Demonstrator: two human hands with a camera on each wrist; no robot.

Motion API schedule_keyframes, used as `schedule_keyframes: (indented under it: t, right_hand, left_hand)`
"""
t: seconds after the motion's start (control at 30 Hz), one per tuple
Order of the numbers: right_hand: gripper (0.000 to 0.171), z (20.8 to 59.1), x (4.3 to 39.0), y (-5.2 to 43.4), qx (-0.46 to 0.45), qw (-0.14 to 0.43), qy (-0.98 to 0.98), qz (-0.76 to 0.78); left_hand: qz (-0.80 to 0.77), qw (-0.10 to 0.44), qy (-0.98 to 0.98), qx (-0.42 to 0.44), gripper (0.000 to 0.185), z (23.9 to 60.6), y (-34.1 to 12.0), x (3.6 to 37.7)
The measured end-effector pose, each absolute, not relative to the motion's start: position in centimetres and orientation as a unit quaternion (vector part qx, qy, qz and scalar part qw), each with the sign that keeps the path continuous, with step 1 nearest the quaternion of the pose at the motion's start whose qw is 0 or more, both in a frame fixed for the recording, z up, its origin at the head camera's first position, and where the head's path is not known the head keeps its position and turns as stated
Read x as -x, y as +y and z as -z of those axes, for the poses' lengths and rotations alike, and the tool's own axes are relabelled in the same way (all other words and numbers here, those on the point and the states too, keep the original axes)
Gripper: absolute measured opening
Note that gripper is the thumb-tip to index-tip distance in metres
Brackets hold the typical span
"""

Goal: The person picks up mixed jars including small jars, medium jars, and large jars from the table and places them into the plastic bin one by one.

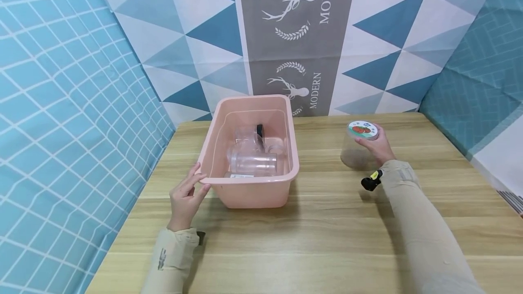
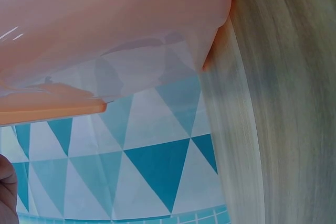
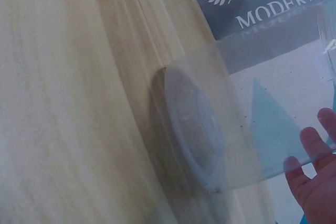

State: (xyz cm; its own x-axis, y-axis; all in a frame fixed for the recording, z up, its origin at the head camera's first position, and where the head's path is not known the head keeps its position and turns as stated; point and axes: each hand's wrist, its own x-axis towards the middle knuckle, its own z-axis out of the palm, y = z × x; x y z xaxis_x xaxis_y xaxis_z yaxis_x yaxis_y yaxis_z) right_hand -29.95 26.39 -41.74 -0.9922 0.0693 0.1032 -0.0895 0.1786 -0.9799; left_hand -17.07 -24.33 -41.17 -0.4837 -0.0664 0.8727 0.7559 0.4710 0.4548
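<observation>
A pink plastic tub (image 1: 253, 193) stands on the table, left of centre in the head view. Several clear plastic jars (image 1: 255, 163) lie inside it, one with a black lid (image 1: 260, 130). My left hand (image 1: 186, 198) holds the tub's near left corner, thumb and fingers at the rim; in the left wrist view only a fingertip (image 2: 6, 182) shows. On the right, my right hand (image 1: 380, 146) grips a clear jar (image 1: 354, 151) by its upper side, under a printed round lid. The jar (image 3: 252, 114) has its base at or just above the table; I cannot tell which.
The wooden table (image 1: 327, 248) runs beneath everything. Behind it hangs a patterned wall covering (image 1: 212, 22), with blue grid sheeting (image 1: 73, 103) on the left and a teal sheet (image 1: 482, 67) on the right. The tub stands close to the back edge.
</observation>
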Motion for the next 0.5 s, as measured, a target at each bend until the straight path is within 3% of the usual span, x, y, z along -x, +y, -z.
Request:
schedule_keyframes:
  t: [0.23, 0.5]
  right_hand:
    - [0.085, 40.9, 30.0, 26.4, -0.012, 0.050, -0.800, -0.598]
    - [0.088, 38.6, 30.3, 27.1, -0.058, -0.018, -0.863, -0.502]
  left_hand:
    - [0.447, 0.459, -0.731, 0.235, 0.052, 41.2, -24.4, 17.1]
    - [0.449, 0.451, -0.730, 0.247, 0.050, 41.1, -24.5, 17.1]
